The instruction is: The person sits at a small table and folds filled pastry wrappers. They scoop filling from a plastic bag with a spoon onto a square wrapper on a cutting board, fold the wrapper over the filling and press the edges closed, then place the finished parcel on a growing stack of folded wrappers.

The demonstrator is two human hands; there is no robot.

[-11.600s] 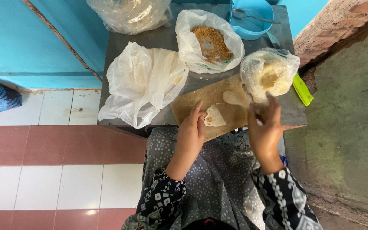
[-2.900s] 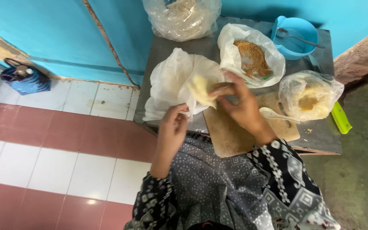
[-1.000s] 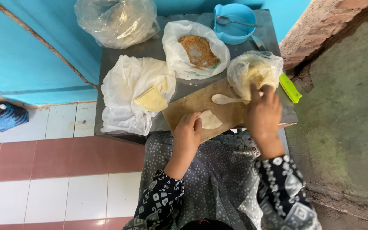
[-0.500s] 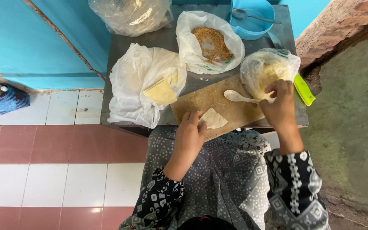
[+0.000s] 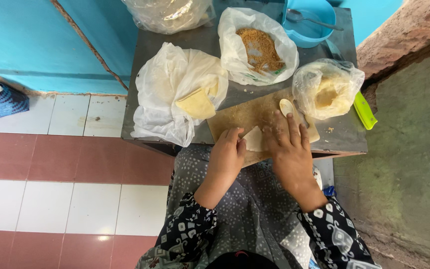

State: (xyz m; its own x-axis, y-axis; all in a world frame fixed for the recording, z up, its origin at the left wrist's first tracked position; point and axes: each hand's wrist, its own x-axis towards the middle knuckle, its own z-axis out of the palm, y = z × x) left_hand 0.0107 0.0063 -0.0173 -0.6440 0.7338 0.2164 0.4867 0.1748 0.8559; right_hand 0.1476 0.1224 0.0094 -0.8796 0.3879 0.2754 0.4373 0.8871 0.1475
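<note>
A pale flat wrapper (image 5: 253,139) lies on a wooden cutting board (image 5: 235,116) at the table's near edge. My left hand (image 5: 226,157) rests on the board with its fingertips touching the wrapper's left edge. My right hand (image 5: 288,145) lies flat on the wrapper's right side, fingers spread, covering part of it. A white spoon (image 5: 286,106) lies on the board just beyond my right fingertips.
On the grey metal table (image 5: 347,132) stand a white bag with a stack of wrappers (image 5: 197,102), a bag of brown crumbs (image 5: 261,48), a clear bag of yellowish filling (image 5: 327,91), another bag (image 5: 167,12), a blue bowl with a spoon (image 5: 308,20) and a green knife (image 5: 364,110).
My right hand has come back from the clear bag of filling and now lies on the wrapper. The white spoon rests on the board. My left hand stays by the wrapper.
</note>
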